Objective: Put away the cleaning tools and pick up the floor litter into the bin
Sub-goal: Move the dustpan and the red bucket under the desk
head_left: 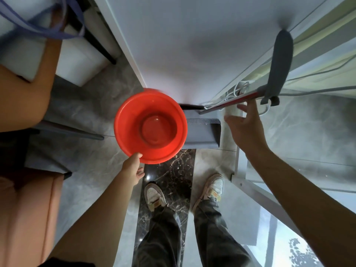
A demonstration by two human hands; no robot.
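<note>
Pinching the red basin [150, 125] rim, left hand [133, 168]; right hand [244, 130] spread, empty.

One wide-angle camera sits on the person's head, looking steeply down past both forearms to the shoes [214, 186] and floor [300, 120], close above a red basin [133, 112] by the wall [183, 35].

home interior, likely living room by balcony door: grey marble-look floor tiles [92, 105], dark marble threshold strip [169, 182], orange sofa [25, 199] left, sliding glass door frame [256, 191] right, white wall [183, 35] far.
</note>
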